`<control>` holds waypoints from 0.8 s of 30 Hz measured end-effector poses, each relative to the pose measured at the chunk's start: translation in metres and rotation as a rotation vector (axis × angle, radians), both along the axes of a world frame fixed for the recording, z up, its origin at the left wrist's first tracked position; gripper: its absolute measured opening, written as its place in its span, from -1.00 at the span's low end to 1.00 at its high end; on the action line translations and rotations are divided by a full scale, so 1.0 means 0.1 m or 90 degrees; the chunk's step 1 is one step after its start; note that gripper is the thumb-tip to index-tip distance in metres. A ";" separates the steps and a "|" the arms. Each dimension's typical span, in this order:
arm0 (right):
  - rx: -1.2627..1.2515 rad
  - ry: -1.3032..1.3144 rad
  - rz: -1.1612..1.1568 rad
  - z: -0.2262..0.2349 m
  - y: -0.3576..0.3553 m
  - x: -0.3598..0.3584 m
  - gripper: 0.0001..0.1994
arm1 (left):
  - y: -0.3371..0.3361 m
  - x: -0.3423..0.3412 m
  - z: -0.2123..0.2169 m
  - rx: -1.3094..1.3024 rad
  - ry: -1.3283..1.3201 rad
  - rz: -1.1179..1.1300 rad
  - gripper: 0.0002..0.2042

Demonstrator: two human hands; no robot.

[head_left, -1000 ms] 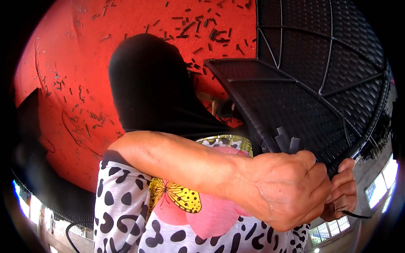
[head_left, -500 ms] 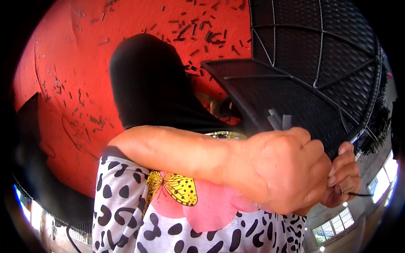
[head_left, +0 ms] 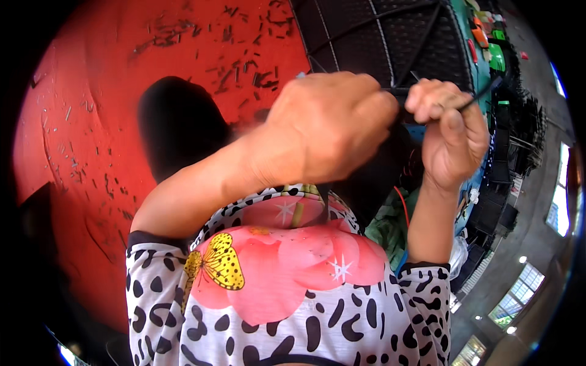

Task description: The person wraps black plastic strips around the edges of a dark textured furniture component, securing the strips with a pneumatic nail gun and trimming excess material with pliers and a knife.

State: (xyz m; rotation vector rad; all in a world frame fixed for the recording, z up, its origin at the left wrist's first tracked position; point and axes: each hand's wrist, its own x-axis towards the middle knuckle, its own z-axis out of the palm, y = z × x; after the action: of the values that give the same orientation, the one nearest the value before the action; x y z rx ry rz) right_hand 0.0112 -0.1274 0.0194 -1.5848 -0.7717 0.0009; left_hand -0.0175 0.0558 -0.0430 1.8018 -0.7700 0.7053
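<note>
My left hand (head_left: 323,128) is a closed fist in the middle of the picture, gripping the lower edge of a black woven panel (head_left: 390,36) on a thin metal frame. The fist hides what lies inside it. Just to its right, my right hand (head_left: 448,131) pinches a thin black strand (head_left: 482,94) between thumb and fingers. The strand runs up and to the right from the fingertips. The two hands are almost touching. My spotted shirt with pink flowers and a yellow butterfly (head_left: 274,287) fills the lower part of the view.
A red floor (head_left: 91,122) strewn with short black strand scraps and crossed by a dark shadow lies behind the hands. Stacked black woven furniture (head_left: 500,177) and green and orange items (head_left: 491,43) stand at the right, by bright windows (head_left: 558,201).
Both hands have risen toward the top of the picture and look larger. The woven panel has shifted up with them. My right hand has come out from behind the left, holding the strand.
</note>
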 end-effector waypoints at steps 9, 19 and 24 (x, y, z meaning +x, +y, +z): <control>-0.079 -0.019 -0.007 -0.60 0.10 0.41 -0.82 | 0.26 0.28 -0.39 0.148 0.114 0.006 -0.68; -0.596 -0.453 -0.073 -0.75 0.20 0.62 -0.24 | 0.64 0.24 -0.60 0.163 0.173 0.099 -0.47; -0.567 -0.457 -0.034 -0.86 0.10 0.76 -0.60 | 0.64 0.21 -0.84 -0.040 0.031 0.208 -0.62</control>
State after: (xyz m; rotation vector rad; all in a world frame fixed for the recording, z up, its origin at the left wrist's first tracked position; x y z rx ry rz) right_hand 0.0871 -0.1173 -0.0665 -2.5023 -1.4028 -0.3174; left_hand 0.0039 0.1196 -0.1267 1.9001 -0.4191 0.8820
